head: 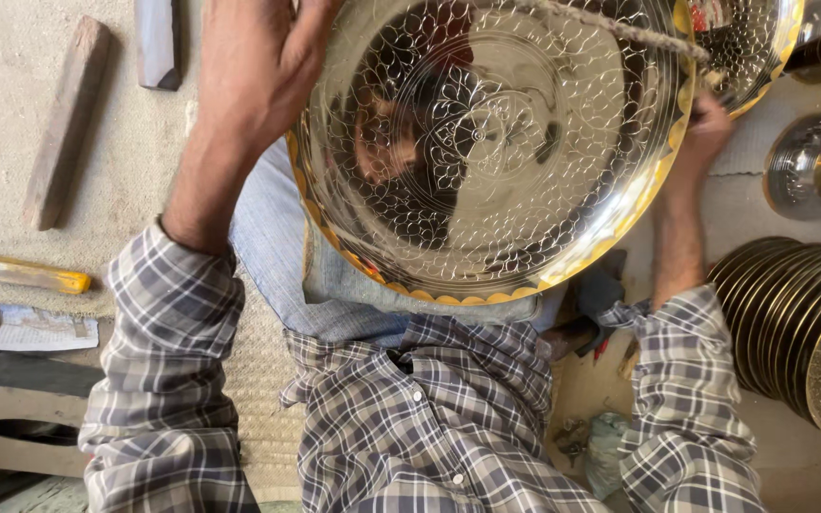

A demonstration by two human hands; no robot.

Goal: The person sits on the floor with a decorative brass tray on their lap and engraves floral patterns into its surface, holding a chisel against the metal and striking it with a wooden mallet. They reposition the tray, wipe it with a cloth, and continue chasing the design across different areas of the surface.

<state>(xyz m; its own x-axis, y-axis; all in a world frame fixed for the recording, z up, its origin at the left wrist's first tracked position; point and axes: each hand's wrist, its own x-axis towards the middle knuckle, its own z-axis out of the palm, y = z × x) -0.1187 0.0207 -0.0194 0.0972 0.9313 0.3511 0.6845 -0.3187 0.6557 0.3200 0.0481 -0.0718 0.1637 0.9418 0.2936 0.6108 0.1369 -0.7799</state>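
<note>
- Fingers of the left hand curl over the near-left rim of a large engraved brass plate, clasping it; the right hand closes on the opposite rim, though its fingertips are hidden behind the metal.
- Between both sets of fingers the plate is held up over the lap, tilted, its mirror-bright engraved face with a scalloped gold border turned toward the camera.
- Just past the right fingers sit a second shiny plate and, lower, a stack of dark-rimmed plates on edge.
- Across the plate's upper face runs a twisted cord.
- Judged from this, the step is inspecting or turning the plate; any further move calls for a firm two-handed hold.
- Well left of the left fingers lie a wooden bar and a yellow-tipped tool.
</note>
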